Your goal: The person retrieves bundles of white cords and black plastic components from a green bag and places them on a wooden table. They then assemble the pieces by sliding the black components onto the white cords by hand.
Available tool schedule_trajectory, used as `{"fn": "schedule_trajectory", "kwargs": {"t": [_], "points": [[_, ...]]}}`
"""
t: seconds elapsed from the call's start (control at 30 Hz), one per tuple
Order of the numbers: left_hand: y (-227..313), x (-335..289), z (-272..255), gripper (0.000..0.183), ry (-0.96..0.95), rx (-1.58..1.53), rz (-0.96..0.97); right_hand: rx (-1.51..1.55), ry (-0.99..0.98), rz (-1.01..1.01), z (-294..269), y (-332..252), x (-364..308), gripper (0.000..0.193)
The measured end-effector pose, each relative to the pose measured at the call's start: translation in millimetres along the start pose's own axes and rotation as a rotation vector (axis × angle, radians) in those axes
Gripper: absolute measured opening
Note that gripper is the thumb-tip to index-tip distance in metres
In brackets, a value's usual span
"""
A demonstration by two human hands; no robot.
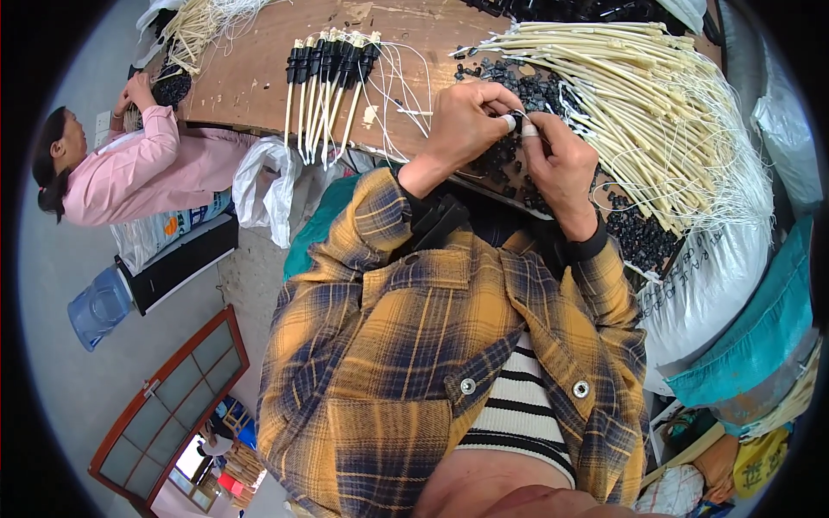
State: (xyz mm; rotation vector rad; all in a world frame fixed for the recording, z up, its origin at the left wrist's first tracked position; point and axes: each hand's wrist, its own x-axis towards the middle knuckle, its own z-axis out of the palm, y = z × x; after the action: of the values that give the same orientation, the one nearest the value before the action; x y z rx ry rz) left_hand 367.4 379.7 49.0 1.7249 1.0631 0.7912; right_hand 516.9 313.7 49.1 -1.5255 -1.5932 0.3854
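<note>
Over the table's near edge, my left hand (467,123) and my right hand (560,158) meet fingertip to fingertip, both closed in a pinch. White tape wraps the thumb tips. A small black piece (517,114) shows at my left fingertips; what my right fingers pinch is mostly hidden. Under and around the hands lie loose small black pieces (494,168). To the right spreads a big pile of cream sticks (643,112) with white cords trailing off their ends. Left of my hands, several cream sticks with black sleeves (332,65) lie side by side, their white cords looping toward my left hand.
The brown wooden table (242,73) runs across the top. At its far left a person in pink (138,168) works beside another stick pile (194,34). White sacks (708,285) stand close on my right. A white plastic bag (269,186) hangs by the table edge.
</note>
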Motion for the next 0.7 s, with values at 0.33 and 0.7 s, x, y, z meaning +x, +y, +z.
{"fn": "schedule_trajectory", "kwargs": {"t": [0.33,0.7], "points": [[8,10,-10,0.035,0.028,0.217,0.544,0.995,-0.094,0.571,-11,-4,4,0.016],[2,4,-20,0.033,-0.289,0.427,0.199,-0.123,-0.324,-0.174,-32,2,8,0.035]]}}
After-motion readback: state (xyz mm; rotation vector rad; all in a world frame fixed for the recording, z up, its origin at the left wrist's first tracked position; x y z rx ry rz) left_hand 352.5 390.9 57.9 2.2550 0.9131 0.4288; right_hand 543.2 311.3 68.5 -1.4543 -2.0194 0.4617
